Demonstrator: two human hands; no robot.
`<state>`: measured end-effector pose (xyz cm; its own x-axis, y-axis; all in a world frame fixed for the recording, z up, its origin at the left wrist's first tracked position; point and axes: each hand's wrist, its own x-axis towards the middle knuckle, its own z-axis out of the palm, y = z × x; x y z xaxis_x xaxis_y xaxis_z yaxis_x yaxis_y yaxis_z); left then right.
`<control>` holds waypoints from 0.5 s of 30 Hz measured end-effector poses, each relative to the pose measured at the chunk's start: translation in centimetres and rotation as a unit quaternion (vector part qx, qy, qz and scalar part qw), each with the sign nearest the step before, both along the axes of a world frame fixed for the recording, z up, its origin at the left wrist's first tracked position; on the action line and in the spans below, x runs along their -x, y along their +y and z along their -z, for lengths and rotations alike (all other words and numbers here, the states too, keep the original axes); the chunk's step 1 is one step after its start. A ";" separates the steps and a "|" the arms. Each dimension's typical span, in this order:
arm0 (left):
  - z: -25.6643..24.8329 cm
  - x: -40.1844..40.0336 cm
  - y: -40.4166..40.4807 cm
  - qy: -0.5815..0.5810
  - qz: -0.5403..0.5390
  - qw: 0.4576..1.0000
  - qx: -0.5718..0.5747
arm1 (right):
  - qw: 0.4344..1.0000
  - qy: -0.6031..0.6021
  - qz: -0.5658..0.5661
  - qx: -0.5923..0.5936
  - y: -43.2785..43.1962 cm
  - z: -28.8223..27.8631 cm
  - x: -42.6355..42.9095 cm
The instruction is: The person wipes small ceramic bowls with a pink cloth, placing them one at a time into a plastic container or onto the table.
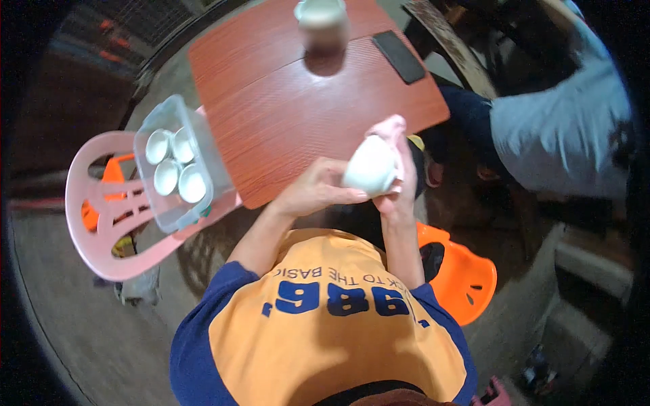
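Note:
My left hand grips a white bowl-shaped cup by its near side, thumb along the lower edge. My right hand has a pink cloth pressed to the cup's other side, and part of the cloth sticks up past it. Cup and hands are above the near right edge of a reddish wood-grain table. To the left, a clear plastic box contains several white cups. More white ware, partly blurred, stands at the table's far edge.
A dark phone-like slab lies at the table's right. The box rests on a pink plastic chair. An orange plastic seat is beside me at right. Another person in a pale blue garment is at the right, near a worn wooden plank.

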<state>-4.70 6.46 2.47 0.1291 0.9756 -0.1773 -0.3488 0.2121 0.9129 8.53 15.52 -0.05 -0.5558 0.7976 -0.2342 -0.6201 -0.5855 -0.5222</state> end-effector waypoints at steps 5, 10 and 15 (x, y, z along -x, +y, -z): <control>1.6 0.6 0.2 -0.200 0.014 0.978 0.065 | 0.859 -0.239 -0.135 -0.432 1.3 -2.3 -1.4; 1.6 -1.0 1.2 -0.400 -0.132 0.906 0.036 | 0.909 -0.160 0.190 -0.334 -3.6 0.0 0.2; 2.2 -0.2 1.0 -0.386 -0.160 0.907 0.047 | 0.771 -0.330 0.055 -0.542 -1.6 -0.9 -1.3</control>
<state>-4.52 7.42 0.30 -0.0372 0.9701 -0.2396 -0.9343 0.0514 0.3528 9.88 13.88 0.88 -0.5162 0.7575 0.3997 -0.0249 0.4532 -0.8911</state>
